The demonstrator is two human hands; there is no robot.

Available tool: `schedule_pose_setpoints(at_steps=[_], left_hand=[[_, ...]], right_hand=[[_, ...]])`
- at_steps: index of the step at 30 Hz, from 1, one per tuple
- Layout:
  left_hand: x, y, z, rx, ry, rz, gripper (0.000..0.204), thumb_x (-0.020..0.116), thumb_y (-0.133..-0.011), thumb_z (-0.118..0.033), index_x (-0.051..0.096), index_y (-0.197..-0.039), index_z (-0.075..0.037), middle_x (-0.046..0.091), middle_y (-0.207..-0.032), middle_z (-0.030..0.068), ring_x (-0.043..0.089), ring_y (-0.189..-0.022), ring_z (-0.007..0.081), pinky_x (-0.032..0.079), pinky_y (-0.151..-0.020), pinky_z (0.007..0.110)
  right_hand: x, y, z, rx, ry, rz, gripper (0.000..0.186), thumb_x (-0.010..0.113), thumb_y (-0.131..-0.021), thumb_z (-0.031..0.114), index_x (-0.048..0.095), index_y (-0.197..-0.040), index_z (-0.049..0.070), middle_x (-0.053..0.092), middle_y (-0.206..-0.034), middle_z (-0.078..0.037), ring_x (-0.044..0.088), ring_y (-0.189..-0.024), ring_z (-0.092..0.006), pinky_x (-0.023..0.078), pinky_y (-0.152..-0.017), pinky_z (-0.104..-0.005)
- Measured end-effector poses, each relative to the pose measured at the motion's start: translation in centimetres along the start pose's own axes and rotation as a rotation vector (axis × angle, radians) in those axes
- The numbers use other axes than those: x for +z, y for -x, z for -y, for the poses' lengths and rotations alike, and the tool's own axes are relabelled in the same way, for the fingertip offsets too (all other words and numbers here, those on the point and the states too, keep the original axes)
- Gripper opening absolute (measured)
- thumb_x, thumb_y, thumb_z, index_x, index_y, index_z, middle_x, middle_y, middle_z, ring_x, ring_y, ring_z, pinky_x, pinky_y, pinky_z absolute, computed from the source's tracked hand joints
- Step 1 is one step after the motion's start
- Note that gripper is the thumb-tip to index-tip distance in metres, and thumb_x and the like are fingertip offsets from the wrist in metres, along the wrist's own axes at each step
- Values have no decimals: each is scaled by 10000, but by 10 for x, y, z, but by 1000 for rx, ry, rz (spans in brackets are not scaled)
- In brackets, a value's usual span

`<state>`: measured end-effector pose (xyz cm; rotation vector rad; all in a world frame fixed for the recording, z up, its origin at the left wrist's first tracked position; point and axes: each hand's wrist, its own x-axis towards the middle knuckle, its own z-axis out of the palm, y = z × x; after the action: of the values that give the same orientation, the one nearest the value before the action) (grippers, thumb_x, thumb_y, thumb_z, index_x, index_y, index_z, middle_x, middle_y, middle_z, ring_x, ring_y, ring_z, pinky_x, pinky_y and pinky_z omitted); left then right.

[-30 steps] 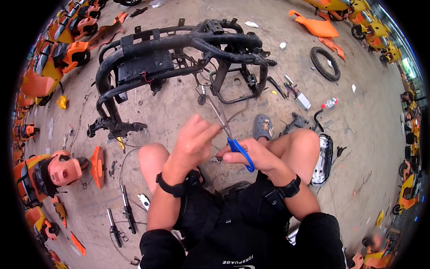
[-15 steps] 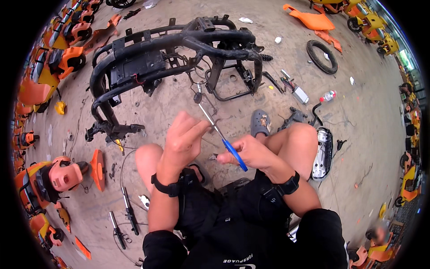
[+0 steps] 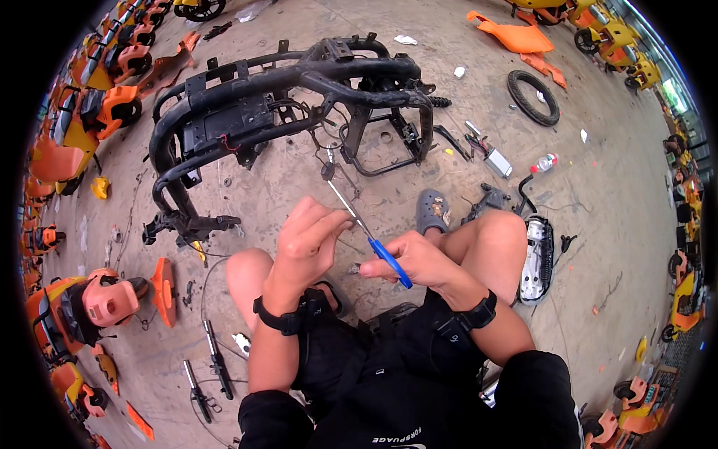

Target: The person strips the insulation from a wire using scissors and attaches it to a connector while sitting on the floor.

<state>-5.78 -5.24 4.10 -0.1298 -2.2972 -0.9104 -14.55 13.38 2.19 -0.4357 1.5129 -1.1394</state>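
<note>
My right hand [image 3: 419, 258] is closed around a tool with a blue handle [image 3: 390, 262]. A slim dark and silvery metal part [image 3: 348, 202] runs from it up and left toward the frame; I cannot tell the tool's exact kind. Beside this metal part, my left hand [image 3: 310, 236] is held up with thumb and fingers pinched together. Whatever lies between those fingertips is too small to make out. Beyond both hands a black tubular scooter frame [image 3: 247, 90] stands on the floor, with loose wires [image 3: 325, 131] hanging from it near a small dark piece [image 3: 327, 171].
A grey clog [image 3: 433, 209] is on my foot. To the right lie a silver box with wires [image 3: 497, 162], a plastic bottle [image 3: 544, 162], a tyre [image 3: 553, 112] and a silvery black part [image 3: 535, 262]. Two shock absorbers [image 3: 217, 359] lie left. Orange and yellow scooters [image 3: 67, 157] line the sides.
The view has shifted slightly, so the frame sits a little lower and further left. Both hands keep nearly the same grip and position.
</note>
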Motion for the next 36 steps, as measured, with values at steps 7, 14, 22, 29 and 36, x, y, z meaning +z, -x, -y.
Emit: schedule_pose_setpoints(at_steps=[7, 14, 22, 29, 36], left_hand=[[2, 2, -4, -76, 90, 8, 187, 692, -664, 89, 662, -830, 8, 566, -667, 86, 497, -621, 238, 400, -546, 326], [-1, 2, -2, -108, 106, 12, 149, 678, -683, 90, 661, -811, 16, 566, -651, 92, 498, -607, 232, 403, -553, 323], [-1, 7, 0, -349, 239, 67, 50, 617, -797, 29, 638, -842, 31, 568, -660, 105, 524, -599, 200, 409, -567, 298], [1, 10, -5, -398, 319, 114, 69, 606, -853, -16, 636, -901, 24, 571, -694, 84, 561, -581, 145, 421, -545, 257], [21, 0, -23, -208, 123, 92, 145, 656, -761, 48, 671, -901, 10, 603, -768, 108, 564, -650, 193, 446, -596, 288]], right_hand=[[17, -6, -8, -243, -243, -66, 421, 785, -736, 422, 700, -689, 12, 539, -576, 23, 449, -524, -41, 309, -458, -216], [2, 3, 3, -38, -4, -40, 447, 785, -722, 452, 703, -711, 13, 576, -583, 7, 510, -536, -56, 352, -474, -200], [7, 3, 1, -214, -168, 4, 471, 770, -770, 360, 668, -1049, -6, 637, -816, -23, 558, -740, -56, 410, -612, -190], [17, 2, 8, -379, -312, -423, 330, 751, -803, 229, 679, -1031, 3, 651, -837, -3, 551, -739, -48, 439, -637, -200], [6, -5, -1, -465, -338, -408, 265, 724, -827, 224, 694, -970, 4, 663, -808, -25, 560, -716, -61, 434, -608, -211]])
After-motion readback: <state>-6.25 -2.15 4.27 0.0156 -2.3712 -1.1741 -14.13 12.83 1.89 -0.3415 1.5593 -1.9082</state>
